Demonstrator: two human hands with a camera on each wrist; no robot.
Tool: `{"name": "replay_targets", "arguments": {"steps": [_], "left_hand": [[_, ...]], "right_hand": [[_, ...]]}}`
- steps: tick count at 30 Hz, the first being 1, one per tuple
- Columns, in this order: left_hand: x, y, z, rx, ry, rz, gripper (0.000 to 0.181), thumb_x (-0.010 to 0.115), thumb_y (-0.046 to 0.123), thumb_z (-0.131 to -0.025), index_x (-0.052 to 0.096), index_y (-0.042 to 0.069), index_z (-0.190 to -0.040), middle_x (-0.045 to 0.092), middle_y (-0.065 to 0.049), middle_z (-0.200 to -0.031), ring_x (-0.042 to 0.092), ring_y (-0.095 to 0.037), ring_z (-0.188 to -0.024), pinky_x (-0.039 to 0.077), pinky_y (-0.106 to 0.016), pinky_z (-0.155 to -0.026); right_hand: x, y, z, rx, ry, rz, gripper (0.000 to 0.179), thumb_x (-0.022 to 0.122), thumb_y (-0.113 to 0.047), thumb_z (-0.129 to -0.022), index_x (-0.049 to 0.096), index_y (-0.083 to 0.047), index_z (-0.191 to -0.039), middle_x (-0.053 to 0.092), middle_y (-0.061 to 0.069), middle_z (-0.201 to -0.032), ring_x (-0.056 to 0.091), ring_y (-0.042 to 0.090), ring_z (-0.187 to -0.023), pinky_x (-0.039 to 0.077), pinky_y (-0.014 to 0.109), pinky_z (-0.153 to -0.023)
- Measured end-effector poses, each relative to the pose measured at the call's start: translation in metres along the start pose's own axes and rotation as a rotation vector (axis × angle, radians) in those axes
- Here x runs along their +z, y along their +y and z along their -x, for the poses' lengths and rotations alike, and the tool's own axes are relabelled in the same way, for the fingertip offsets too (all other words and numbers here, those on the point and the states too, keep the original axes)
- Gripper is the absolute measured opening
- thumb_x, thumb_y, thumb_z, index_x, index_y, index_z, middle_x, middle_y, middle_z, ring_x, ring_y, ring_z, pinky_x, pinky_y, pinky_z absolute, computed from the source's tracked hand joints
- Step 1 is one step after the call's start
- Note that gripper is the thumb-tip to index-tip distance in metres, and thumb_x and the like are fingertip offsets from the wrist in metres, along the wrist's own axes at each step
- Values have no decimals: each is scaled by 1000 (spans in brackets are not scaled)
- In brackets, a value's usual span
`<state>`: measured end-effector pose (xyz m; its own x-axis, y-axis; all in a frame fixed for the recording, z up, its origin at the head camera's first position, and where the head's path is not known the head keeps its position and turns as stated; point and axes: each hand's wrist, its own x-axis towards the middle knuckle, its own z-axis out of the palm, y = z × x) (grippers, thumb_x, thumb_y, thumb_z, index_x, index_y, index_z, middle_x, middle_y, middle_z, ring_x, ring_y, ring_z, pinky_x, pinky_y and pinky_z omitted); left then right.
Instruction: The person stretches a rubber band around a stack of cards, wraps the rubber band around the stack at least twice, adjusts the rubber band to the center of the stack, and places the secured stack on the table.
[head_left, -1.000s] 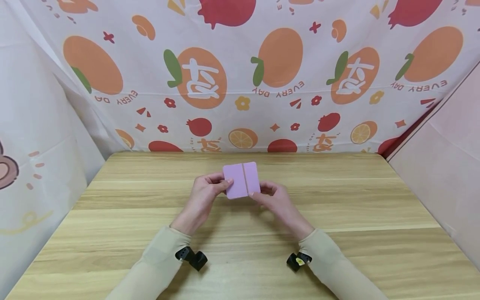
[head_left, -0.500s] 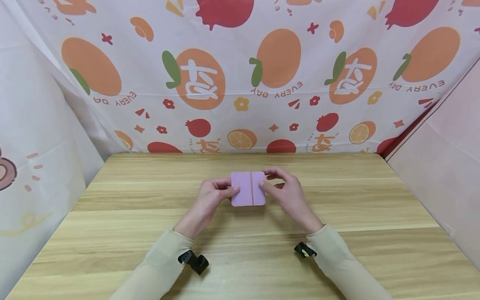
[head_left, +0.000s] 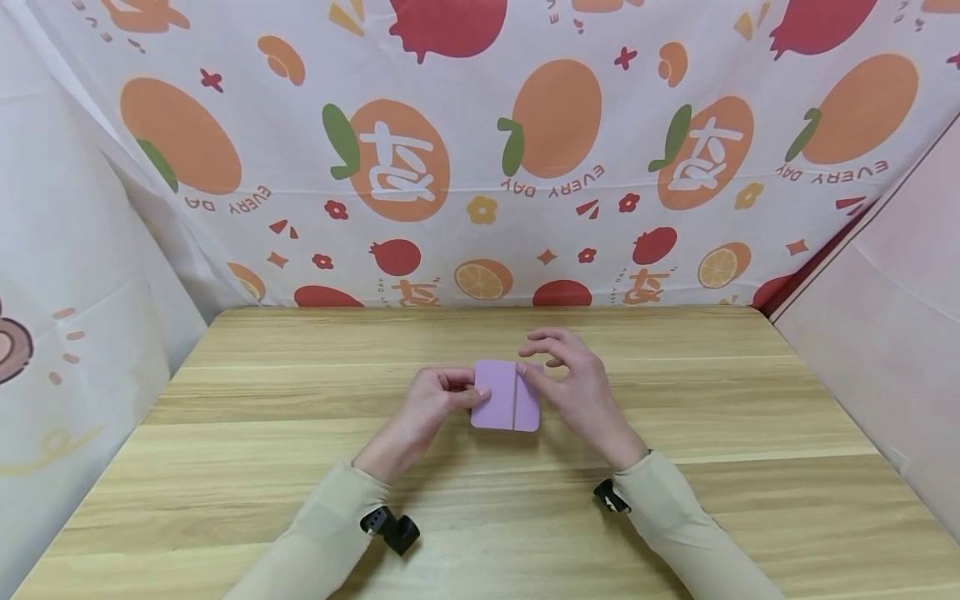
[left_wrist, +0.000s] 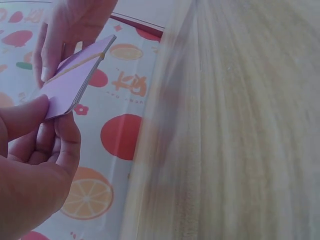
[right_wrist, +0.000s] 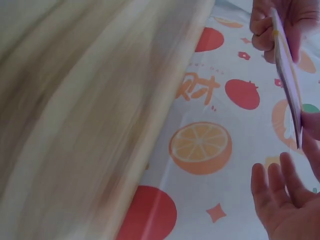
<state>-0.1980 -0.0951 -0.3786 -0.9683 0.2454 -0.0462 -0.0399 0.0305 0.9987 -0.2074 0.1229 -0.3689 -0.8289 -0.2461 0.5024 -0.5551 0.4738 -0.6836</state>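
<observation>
A small square lilac notebook point(head_left: 495, 400) with a tan elastic band point(head_left: 515, 396) across its cover is held above the table, tilted. Its layered edge shows in the left wrist view. My left hand point(head_left: 431, 404) pinches its left side, thumb on the cover and fingers behind. My right hand point(head_left: 581, 379) is at its upper right, the thumb touching the cover beside the band. The right fingers point(right_wrist: 275, 182) are spread and apart from the notebook in the right wrist view. Whether the thumb catches the band, I cannot tell.
The wooden table point(head_left: 262, 458) extends around both forearms. A white fruit-print cloth point(head_left: 480, 208) hangs along its far edge, with pale cloth at the left and right sides. Black wrist cameras point(head_left: 397, 531) sit on both sleeves.
The notebook and left hand have moved right and toward me. The right hand has moved from the notebook's lower right to its upper right, and its fingers have come away from it.
</observation>
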Motion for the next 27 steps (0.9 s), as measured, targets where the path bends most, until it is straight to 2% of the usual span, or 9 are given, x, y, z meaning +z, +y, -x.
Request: {"name": "replay_targets", "arguments": {"steps": [8, 13, 16, 20, 24, 27], "left_hand": [[-3, -3, 0, -13, -32, -22, 15, 68, 2, -87, 72, -5, -100, 69, -5, -88, 60, -14, -83, 46, -35, -81], [-4, -4, -1, -14, -44, -41, 14, 68, 2, -87, 73, -4, -98, 69, -5, -89, 59, -15, -83, 47, -39, -82], [-3, -4, -1, -1, -58, -49, 14, 68, 2, -87, 73, -4, -98, 69, -5, -89, 59, -14, -82, 48, -36, -79], [-2, -4, 0, 20, -81, -46, 15, 69, 3, -87, 73, -6, -99, 68, -4, -88, 58, -14, -83, 48, -31, -76], [-1, -5, 0, 22, -87, -50, 16, 69, 3, -87, 73, -6, -100, 69, -3, -88, 59, -14, -84, 47, -30, -76], [0, -6, -1, 3, -78, -46, 15, 69, 5, -87, 73, -4, -98, 69, -4, -86, 59, -15, -83, 46, -33, -80]], "right_hand": [[-2, 6, -2, -195, -39, 103, 9, 75, -13, -88, 72, -18, -95, 61, -1, -120, 51, 19, -117, 42, 42, -96], [-2, 8, -3, -241, -63, 119, 10, 75, -11, -88, 70, -17, -95, 62, 4, -117, 50, 21, -114, 40, 43, -95], [-1, 10, -2, -195, -85, 73, 9, 75, -12, -89, 70, -18, -95, 62, 1, -116, 49, 18, -115, 41, 41, -96], [0, 10, 1, -30, -140, -55, 4, 72, -22, -92, 70, -20, -94, 61, -7, -117, 49, 15, -117, 43, 43, -97], [0, 9, 2, 118, -193, -201, 9, 68, -28, -94, 70, -19, -93, 63, -4, -120, 52, 17, -119, 42, 51, -99], [0, 10, 2, 167, -205, -282, 12, 66, -28, -96, 71, -18, -100, 64, -1, -119, 57, 19, -113, 45, 50, -95]]}}
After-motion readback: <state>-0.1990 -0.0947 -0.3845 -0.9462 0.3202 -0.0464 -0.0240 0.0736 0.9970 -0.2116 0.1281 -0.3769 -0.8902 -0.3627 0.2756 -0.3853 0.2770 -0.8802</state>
